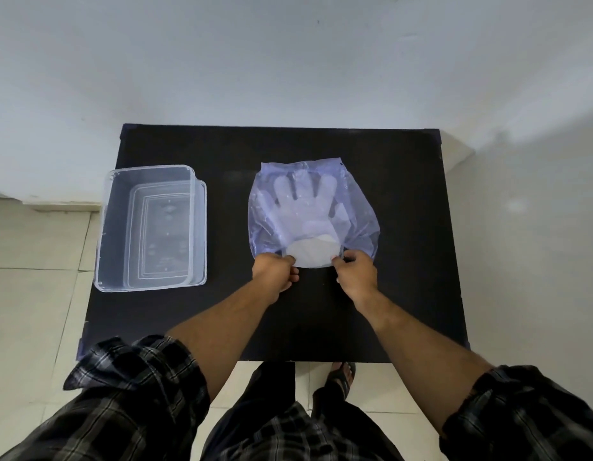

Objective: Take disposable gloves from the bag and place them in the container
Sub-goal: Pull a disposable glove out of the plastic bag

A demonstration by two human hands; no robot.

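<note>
A translucent blue plastic bag lies flat at the middle of the black table, its mouth toward me. Through it show clear disposable gloves, fingers pointing away from me, with their cuff ends poking out of the mouth. My left hand pinches the left side of the bag's mouth. My right hand pinches the right side. A clear rectangular container stands on the table's left part, apart from both hands, with nothing loose inside.
The container seems to rest on its clear lid, whose edge shows at its right. A white wall stands behind the table. Tiled floor surrounds it, and my sandalled foot shows below the near edge.
</note>
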